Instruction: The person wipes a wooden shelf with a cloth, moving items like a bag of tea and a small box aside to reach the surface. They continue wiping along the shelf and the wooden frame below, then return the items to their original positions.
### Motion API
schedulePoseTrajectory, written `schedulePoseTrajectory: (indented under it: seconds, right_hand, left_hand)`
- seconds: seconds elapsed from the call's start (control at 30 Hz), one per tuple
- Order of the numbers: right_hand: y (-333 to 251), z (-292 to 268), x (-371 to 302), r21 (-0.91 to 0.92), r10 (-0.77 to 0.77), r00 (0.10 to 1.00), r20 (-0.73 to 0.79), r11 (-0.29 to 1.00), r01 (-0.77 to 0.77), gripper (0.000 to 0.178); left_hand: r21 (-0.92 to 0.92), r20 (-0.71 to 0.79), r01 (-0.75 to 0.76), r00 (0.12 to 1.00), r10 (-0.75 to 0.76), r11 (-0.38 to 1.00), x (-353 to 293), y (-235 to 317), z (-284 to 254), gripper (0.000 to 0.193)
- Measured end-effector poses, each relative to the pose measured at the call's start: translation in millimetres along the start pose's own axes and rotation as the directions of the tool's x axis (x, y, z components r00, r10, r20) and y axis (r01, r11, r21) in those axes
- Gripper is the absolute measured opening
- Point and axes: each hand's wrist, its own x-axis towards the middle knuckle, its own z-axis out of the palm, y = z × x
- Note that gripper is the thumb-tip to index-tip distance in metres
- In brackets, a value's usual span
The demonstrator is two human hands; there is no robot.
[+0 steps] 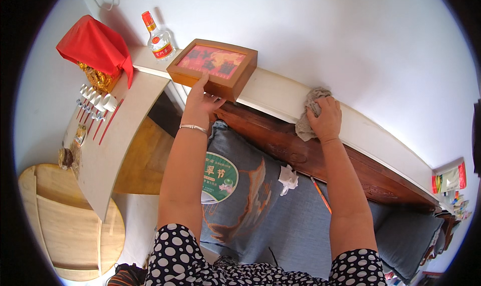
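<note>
A brown wooden box [245, 80] with a red and gold picture on its lid is gripped at its front edge by my left hand [202, 101]. The thumb lies over the lid and the fingers curl below. The box is tilted at the ledge; whether its base touches the ledge I cannot tell. Farther right, my right hand [326, 118] presses a crumpled grey-brown cloth [306, 119] onto the white ledge [273, 89] along the wall. Part of the cloth hangs over the ledge's front edge.
Left of the box stands a clear bottle [161, 44] with a red cap. A red cloth [95, 45] covers a golden object on the side shelf, near small white cups [107, 102]. Below lie a green fan [223, 178], a crumpled tissue [288, 179] and a pencil [321, 195] on the blue-grey sofa.
</note>
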Motion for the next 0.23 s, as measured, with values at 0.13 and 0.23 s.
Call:
schedulePoseTrajectory:
  seconds: [0.13,0.23]
  right_hand:
    - [0.1,1.0,1.0,0.005,-0.013,1.0,-0.01,1.0,0.013,0.026]
    - [-2.3,-3.0,1.8,0.013,0.011,1.0,0.024,1.0,-0.011,0.027]
  left_hand:
    - [0.058,-0.056,0.021,0.998,-0.018,0.998,14.9,6.1,-2.7,0.071]
    - [0.065,-0.074,0.004,0.997,0.001,0.998,27.7,2.8,-8.9,0.078]
